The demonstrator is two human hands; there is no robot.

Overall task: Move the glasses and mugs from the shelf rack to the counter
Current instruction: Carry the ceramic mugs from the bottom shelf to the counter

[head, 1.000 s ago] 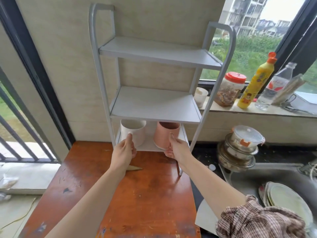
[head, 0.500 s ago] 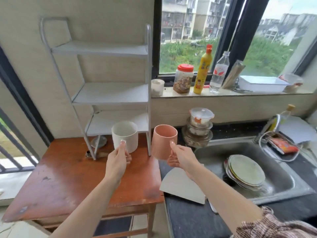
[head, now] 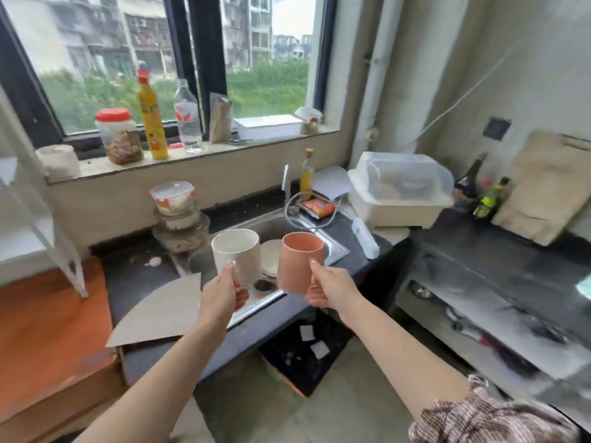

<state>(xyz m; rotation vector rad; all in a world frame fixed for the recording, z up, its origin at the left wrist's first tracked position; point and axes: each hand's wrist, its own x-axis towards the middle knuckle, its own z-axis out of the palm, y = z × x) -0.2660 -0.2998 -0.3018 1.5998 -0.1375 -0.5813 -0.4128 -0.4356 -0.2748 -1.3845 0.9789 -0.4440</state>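
My left hand [head: 224,290] grips a white mug [head: 238,252] by its handle, upright in the air over the near edge of the sink. My right hand [head: 329,287] holds a pink mug [head: 299,263] the same way, just to the right of the white one. Both mugs hang above the steel sink [head: 275,225] set in the dark counter [head: 479,254]. The white shelf rack [head: 48,231] shows only partly at the far left, standing on the orange wooden table [head: 48,330]; no glasses or mugs show on its visible part.
A cardboard sheet [head: 160,311] lies across the table and counter edge. Plates sit in the sink, stacked bowls [head: 179,219] behind it. A plastic dish box [head: 399,190] and bottles [head: 489,199] stand at the right. Jars and bottles line the window sill [head: 192,155].
Both mugs have been lifted off the rack's bottom shelf and carried right, from over the wooden table to over the sink. My view has swung right with them.
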